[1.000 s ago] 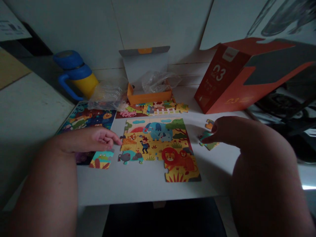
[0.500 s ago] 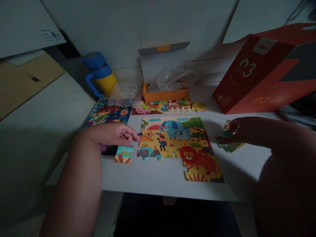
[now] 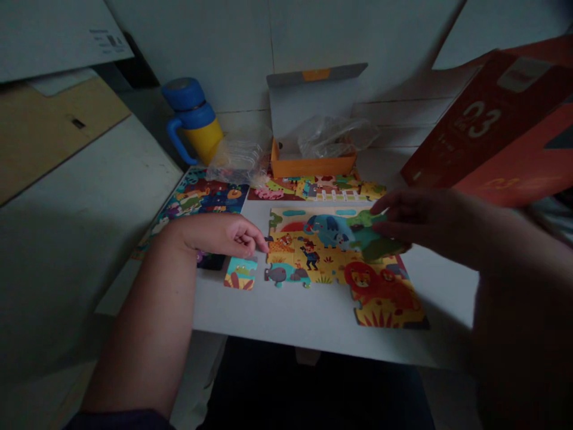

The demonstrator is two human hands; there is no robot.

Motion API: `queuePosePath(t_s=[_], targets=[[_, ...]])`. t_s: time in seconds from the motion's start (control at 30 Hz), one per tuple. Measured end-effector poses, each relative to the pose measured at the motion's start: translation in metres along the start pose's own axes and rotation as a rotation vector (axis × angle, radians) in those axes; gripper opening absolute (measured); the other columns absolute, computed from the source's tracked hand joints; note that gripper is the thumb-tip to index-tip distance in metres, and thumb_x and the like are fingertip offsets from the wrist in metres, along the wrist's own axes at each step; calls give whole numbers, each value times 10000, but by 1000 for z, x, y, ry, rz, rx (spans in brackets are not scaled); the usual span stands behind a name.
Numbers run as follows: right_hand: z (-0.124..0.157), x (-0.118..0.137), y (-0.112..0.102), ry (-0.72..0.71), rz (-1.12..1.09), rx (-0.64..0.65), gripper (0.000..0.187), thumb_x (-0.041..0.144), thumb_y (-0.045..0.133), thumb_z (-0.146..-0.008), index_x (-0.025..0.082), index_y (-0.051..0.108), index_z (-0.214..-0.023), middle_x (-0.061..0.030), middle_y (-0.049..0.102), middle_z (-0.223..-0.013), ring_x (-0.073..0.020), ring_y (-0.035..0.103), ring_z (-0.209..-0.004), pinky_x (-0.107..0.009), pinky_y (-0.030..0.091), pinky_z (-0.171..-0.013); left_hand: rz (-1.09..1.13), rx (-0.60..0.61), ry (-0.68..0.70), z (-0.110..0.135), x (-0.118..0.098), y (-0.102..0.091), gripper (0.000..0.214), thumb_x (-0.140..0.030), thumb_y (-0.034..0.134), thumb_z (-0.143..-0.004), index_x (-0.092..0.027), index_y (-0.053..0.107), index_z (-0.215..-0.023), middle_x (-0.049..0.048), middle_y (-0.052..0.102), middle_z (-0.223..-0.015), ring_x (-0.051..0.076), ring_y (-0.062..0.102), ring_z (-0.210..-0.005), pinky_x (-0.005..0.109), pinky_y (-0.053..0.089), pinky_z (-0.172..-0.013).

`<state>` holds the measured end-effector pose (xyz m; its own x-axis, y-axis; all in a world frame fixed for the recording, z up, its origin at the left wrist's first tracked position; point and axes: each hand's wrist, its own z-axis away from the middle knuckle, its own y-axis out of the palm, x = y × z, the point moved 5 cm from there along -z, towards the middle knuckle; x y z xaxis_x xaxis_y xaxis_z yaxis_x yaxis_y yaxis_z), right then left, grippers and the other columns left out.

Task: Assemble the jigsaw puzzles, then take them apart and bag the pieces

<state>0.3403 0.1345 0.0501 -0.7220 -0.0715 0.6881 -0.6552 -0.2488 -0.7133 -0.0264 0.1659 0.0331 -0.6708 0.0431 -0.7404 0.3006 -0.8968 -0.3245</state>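
Note:
My right hand (image 3: 409, 218) pinches green puzzle pieces (image 3: 373, 239), blurred by motion, above the upper right part of a partly joined animal jigsaw puzzle (image 3: 331, 263). Elephants, lions, a hippo and a small figure with a hat show on the puzzle. My left hand (image 3: 244, 235) is at the puzzle's left edge, its fingers curled in and the index fingertip touching or nearly touching that edge; nothing shows in it. Just below this hand lies a loose puzzle piece (image 3: 240, 273) with a green crocodile-like animal.
Behind are a farm puzzle (image 3: 290, 188), an orange box (image 3: 313, 167) with its lid up and a clear plastic bag (image 3: 239, 158). A dark blue puzzle (image 3: 197, 194) lies left, near a blue and yellow bottle (image 3: 201, 128). A large red box (image 3: 474, 125) stands right.
My right hand has lifted the green pieces from the table at the right and carried them left over the puzzle. The left hand stays at the puzzle's left edge. The view has shifted slightly.

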Motion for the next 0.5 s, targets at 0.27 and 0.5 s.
queuePosePath(t_s=[0.27, 0.5], targets=[[11, 88, 126, -148, -286, 349, 200, 348, 798, -879, 223, 710, -1007, 5, 725, -785, -143, 629, -671, -248, 434, -575, -56, 7, 26, -6, 6, -3, 444, -413, 750, -836, -174, 733, -1210, -23, 673, -791, 127, 565, -714, 220, 430, -694], [14, 97, 146, -192, -173, 311, 114, 263, 800, -887, 223, 727, -965, 12, 735, -786, -142, 663, -661, -265, 472, -583, -113, -3, 39, -5, 1, -2, 439, -406, 713, -869, -185, 748, -1246, -9, 689, -810, 135, 580, -729, 217, 419, -677]])
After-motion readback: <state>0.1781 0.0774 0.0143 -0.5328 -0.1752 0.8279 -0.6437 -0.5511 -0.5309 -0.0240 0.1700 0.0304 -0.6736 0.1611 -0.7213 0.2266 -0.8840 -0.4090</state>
